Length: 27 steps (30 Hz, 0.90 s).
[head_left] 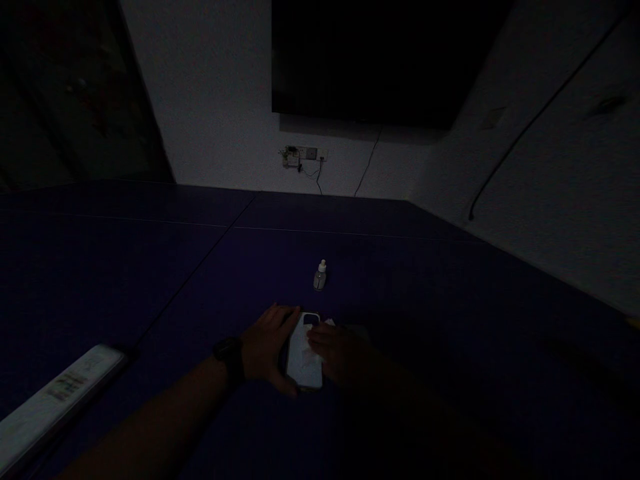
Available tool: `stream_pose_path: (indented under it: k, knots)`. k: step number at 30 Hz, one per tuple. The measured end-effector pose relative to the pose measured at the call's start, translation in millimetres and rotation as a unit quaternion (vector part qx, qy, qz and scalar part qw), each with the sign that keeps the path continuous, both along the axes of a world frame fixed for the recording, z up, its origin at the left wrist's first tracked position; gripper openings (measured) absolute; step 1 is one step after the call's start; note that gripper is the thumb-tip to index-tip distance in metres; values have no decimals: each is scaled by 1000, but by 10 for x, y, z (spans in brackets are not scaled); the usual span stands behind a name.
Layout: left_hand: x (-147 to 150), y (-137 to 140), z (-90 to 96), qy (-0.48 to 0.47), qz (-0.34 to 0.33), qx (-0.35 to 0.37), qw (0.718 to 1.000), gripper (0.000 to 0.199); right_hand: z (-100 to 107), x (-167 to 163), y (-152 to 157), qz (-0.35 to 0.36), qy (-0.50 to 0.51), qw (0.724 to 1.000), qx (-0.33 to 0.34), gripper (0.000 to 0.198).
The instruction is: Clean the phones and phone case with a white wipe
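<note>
A light-coloured phone (299, 363) lies flat, its dark camera patch (311, 319) at the far end. My left hand (266, 343), with a dark watch (230, 353) on the wrist, grips the phone along its left side, fingers at the far corner and thumb at the near one. On the phone's right half, my right hand (337, 352) presses a pale tissue or cloth (313, 353) against the surface; its fingers are closed on it. Part of that piece is hidden under the hand. Beyond the phone stands a small clear dropper bottle (320, 278) with a white top.
The dark blue surface (200, 287) runs back to a pale wall (215, 100). A long white power strip or box (65, 400) lies at the lower left. Wall sockets (305, 155) with cables sit below a large black screen (380, 60). The room is very dim.
</note>
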<state>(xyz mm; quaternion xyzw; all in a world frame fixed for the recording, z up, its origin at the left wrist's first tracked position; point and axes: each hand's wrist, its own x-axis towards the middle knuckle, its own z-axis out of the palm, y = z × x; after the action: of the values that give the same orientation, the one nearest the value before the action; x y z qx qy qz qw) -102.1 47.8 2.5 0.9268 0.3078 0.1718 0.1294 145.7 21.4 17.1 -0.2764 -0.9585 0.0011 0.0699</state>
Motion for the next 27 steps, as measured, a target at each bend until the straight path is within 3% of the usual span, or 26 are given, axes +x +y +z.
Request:
stream_pose_path:
  k: [4,10,16,20,24,27]
  knots:
    - [-5,7,5,-2,-9,7,1000,146,-55,1,4,8,12,1000,3,38]
    - [-21,24,-4,-29,-9,-10,999,152,-62,16,92,-46,22,999,-10,45]
    - [-104,86,35,-12,29,-18,999,147,-66,16,191,59,29,998,-14,43]
    - [-177,150,95,-2,6,-3,1000,129,-73,-29,201,68,60,995,-53,43]
    - [-204,158,125,9,-34,-18,999,118,52,-36,152,27,153,980,-128,44]
    - [-205,143,147,2,-16,-30,999,114,173,-10,133,-80,215,959,-168,35]
